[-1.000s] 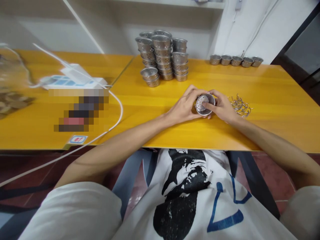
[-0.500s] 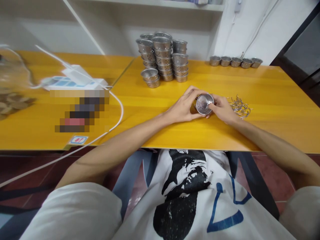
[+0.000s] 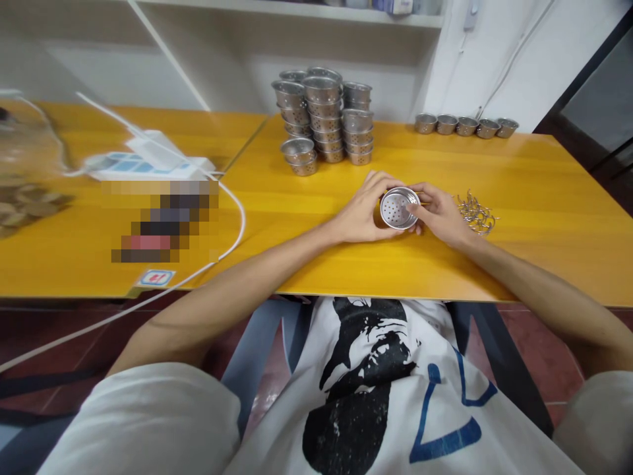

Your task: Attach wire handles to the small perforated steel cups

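Observation:
A small perforated metal cup (image 3: pixel 394 208) is held between both hands, just above the yellow table, its open mouth facing me. My left hand (image 3: pixel 364 210) curves around its left side, fingers over the top and thumb below. On the other side, my right hand (image 3: pixel 440 212) grips the rim with the thumb reaching inside the cup and the fingers behind it. Right of that hand lies a small pile of thin curved metal hooks (image 3: pixel 475 212).
Stacked metal cups (image 3: pixel 324 119) stand at the back middle. Several single cups (image 3: pixel 467 125) line the wall at the back right. A white power strip (image 3: pixel 148 166) and its looping white cable (image 3: pixel 242 218) lie on the left. Brown pieces (image 3: pixel 30 201) sit at the far left.
The cup has turned between my hands, so its holed bottom faces me more directly, and it has shifted slightly left. Both hands keep hold of it.

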Available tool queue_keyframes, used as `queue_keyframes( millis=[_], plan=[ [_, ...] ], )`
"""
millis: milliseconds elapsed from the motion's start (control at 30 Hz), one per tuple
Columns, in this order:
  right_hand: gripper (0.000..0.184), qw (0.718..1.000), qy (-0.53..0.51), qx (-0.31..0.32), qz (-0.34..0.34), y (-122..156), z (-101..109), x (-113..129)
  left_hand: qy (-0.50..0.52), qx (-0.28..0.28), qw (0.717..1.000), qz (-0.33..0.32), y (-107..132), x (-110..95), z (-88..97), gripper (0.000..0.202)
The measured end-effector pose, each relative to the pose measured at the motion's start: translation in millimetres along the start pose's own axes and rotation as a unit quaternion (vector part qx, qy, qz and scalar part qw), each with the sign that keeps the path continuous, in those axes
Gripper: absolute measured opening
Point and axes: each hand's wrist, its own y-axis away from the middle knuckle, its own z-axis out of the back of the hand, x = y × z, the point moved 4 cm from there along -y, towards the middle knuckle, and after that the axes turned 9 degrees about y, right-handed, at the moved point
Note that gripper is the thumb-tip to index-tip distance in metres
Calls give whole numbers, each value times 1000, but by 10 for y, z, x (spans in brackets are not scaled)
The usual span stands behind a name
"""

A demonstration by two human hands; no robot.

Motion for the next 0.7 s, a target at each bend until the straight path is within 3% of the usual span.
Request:
queue_keyframes(
  millis=[300,600,700],
  plan=[
    [58,999,-32,-1,-14,15,-14,36,121,-41,988,88,33,54,-30,76],
    [27,995,84,-32,-48,62,6,83,37,-20,998,43,35,49,-69,65],
    [26,995,67,-38,-64,51,16,92,68,-16,996,50,63,138,-98,86]
  ],
)
